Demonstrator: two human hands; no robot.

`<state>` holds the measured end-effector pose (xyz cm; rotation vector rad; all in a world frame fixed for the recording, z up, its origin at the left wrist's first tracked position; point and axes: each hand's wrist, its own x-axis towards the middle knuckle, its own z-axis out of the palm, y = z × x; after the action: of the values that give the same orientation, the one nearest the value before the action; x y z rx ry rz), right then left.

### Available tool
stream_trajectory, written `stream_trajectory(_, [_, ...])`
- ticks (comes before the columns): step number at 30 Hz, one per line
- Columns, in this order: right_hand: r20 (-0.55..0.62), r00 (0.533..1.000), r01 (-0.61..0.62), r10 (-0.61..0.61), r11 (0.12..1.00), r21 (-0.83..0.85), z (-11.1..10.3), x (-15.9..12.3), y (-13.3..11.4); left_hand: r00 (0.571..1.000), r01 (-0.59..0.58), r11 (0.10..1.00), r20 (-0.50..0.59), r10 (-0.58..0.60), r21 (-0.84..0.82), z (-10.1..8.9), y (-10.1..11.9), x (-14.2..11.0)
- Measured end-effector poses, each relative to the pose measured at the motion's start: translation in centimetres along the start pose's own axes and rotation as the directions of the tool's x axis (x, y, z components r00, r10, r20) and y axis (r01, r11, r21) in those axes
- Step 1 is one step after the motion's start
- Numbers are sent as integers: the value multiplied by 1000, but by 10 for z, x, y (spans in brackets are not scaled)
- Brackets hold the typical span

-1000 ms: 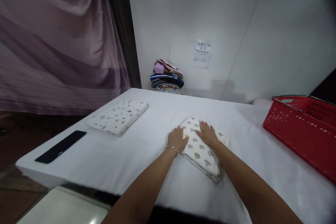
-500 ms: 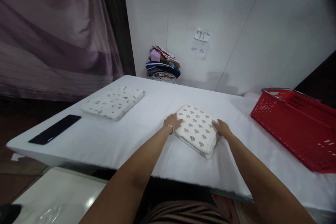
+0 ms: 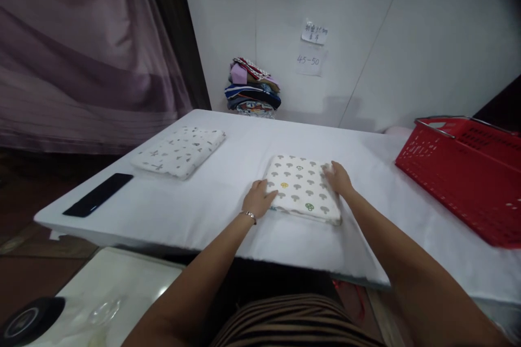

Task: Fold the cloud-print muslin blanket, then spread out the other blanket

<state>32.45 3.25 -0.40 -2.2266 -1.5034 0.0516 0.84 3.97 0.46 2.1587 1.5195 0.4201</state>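
Note:
A folded white cloth [image 3: 299, 187] printed with grey mushrooms, plus a yellow and a green one, lies flat on the white-covered table [image 3: 211, 200]. My left hand [image 3: 257, 199], with a bracelet at the wrist, grips its left edge, thumb on top. At the opposite edge, my right hand [image 3: 337, 178] holds the right side, its fingers curled by the upper corner. Farther left rests another folded white cloth [image 3: 181, 152] with small dark prints; neither hand touches it.
A black phone [image 3: 98, 195] lies near the table's left end. The red basket [image 3: 468, 173] stands at the right. Behind the table is a stack of folded clothes [image 3: 252, 89]; paper notes [image 3: 309, 60] hang on the wall. A pale surface [image 3: 122, 276] sits low at front left.
My right hand has slid off the cloth's top to its right edge. Between both hands the cloth has turned, so its front edge now runs nearly parallel to the table edge.

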Motion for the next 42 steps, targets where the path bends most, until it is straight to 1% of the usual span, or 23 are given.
stream_trajectory(1, [-9, 999, 47, -47, 999, 4, -4, -17, 0, 997, -72, 997, -4, 72, -13, -1, -4, -4])
stream_trajectory(2, [-27, 989, 143, -143, 989, 23, -7, -36, -1, 991, -136, 991, -2, 136, -20, -1, -9, -8])
stream_trajectory(3, [-19, 968, 250, -249, 967, 43, -11, -57, -1, 983, -185, 982, 6, 185, -22, -1, -13, -11])
stream_trajectory(5, [43, 904, 421, -425, 904, 77, -18, -98, -1, 971, -239, 971, 26, 239, -15, 0, -21, -16])
stream_trajectory(7, [70, 851, 517, -520, 854, 59, -23, -128, -1, 967, -254, 967, 26, 254, -4, 1, -26, -18])
stream_trajectory(8, [80, 834, 545, -546, 838, 35, -24, -138, 0, 966, -258, 966, 17, 258, 5, 1, -27, -17])
stream_trajectory(10, [91, 814, 577, -573, 817, -16, -23, -148, 3, 965, -262, 964, -17, 262, 38, 3, -27, -15])
stream_trajectory(14, [82, 797, 603, -599, 796, -55, -13, -146, 10, 966, -232, 960, -77, 246, 158, 6, -24, -14])
stream_trajectory(17, [50, 787, 617, -615, 785, -56, -6, -146, 15, 968, -216, 951, -78, 239, 221, 7, -22, -16])
stream_trajectory(19, [36, 781, 624, -624, 778, -64, -4, -147, 17, 970, -207, 950, -81, 231, 233, 6, -21, -18])
stream_trajectory(22, [32, 777, 629, -628, 773, -81, -1, -149, 19, 976, -187, 960, -70, 205, 208, 3, -19, -19])
stream_trajectory(26, [21, 778, 626, -627, 773, -100, 2, -148, 18, 988, -153, 982, -2, 154, 110, -9, -12, -12])
stream_trajectory(28, [19, 780, 623, -625, 775, -106, 1, -149, 16, 984, -178, 981, -21, 180, 73, -14, -5, -7])
stream_trajectory(30, [37, 782, 622, -622, 776, -104, -3, -150, 12, 966, -245, 967, -64, 249, 75, -14, 3, -1])
stream_trajectory(31, [53, 787, 617, -615, 781, -102, -7, -151, 9, 955, -281, 955, -69, 287, 91, -12, 6, 2])
stream_trajectory(33, [85, 809, 587, -581, 803, -103, -16, -150, 0, 943, -322, 936, -32, 330, 144, -3, 9, 5])
stream_trajectory(36, [67, 860, 511, -507, 852, -115, -29, -139, -24, 947, -318, 922, 31, 319, 222, 12, 7, 8])
stream_trajectory(39, [28, 895, 445, -444, 889, -110, -31, -111, -54, 948, -313, 914, 25, 318, 257, 21, 4, 9])
stream_trajectory(41, [25, 916, 400, -400, 910, -110, -25, -85, -67, 948, -315, 912, 32, 318, 262, 22, 3, 9])
stream_trajectory(42, [25, 929, 369, -369, 922, -119, -21, -72, -70, 949, -312, 913, 36, 314, 264, 22, 3, 8])
